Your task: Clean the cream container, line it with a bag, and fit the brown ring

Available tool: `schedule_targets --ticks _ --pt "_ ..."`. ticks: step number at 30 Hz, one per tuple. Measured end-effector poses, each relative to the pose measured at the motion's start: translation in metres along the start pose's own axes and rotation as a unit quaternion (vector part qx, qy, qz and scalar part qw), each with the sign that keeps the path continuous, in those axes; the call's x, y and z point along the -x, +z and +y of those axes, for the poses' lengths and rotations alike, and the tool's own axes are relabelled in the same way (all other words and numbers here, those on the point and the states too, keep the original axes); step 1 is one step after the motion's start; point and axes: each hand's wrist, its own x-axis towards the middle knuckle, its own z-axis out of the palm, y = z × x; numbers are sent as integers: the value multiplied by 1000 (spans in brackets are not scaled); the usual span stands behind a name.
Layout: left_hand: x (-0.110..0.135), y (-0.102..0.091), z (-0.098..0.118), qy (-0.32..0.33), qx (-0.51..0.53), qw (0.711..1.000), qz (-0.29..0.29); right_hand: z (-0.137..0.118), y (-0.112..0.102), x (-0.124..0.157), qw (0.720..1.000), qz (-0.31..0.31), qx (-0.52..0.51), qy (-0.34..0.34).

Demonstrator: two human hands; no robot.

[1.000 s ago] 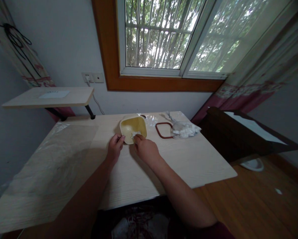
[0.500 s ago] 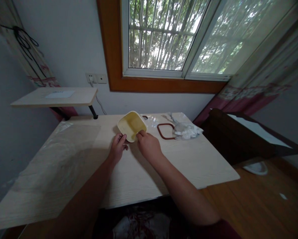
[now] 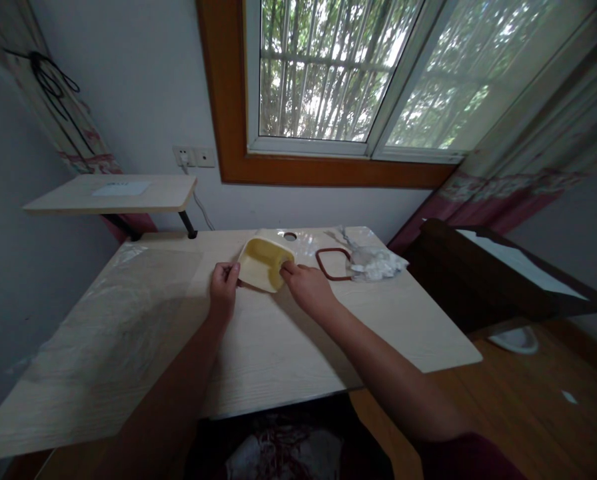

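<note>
A pale yellow plastic container (image 3: 258, 272) with rounded corners is tilted above the table, its hollow side turned toward me. My left hand (image 3: 223, 290) grips its left edge, thumb on the near face and fingers curled behind. At the right side of the container, my right hand (image 3: 303, 283) has its fingers pinched together against the inner wall. A small pale bit shows at those fingertips, too small to name. To the right lies a reddish-brown square ring (image 3: 332, 279), beside a crumpled clear plastic bag (image 3: 378, 263) with whitish contents.
The light wood table (image 3: 278, 360) has a clear plastic sheet (image 3: 143, 300) spread over its left part. A raised shelf (image 3: 163, 195) with a paper on it stands at the back left. Behind the container is a round cable hole (image 3: 290, 236). Dark furniture (image 3: 458, 280) stands at the right.
The container has tipped and turned a little, its near edge lower. My left hand has shifted left along its edge, and my right hand has moved slightly right.
</note>
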Motion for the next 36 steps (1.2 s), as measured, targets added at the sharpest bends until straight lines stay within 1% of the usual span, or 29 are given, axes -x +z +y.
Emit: schedule_targets --ticks 7,14,18,21,28,31,34,36 --pt "3 1 1 -7 -3 999 -53 4 10 4 1000 -6 7 10" --pt "10 6 0 -47 21 995 -90 -12 27 12 999 -13 3 47" --pt "13 8 0 -58 17 993 -97 -20 31 12 996 -21 -17 81" --pt "14 8 1 -58 13 993 -106 -23 31 10 995 -11 -36 91" --pt "15 8 0 -103 50 988 -105 -18 27 4 994 -14 -58 95" --pt "15 8 0 -82 36 991 -98 -14 25 3 994 -11 -61 93" --pt "14 8 1 -51 19 995 -78 -9 25 2 994 -12 -65 87" --pt "14 9 3 -45 11 996 -72 -6 26 2 994 -12 -65 85"
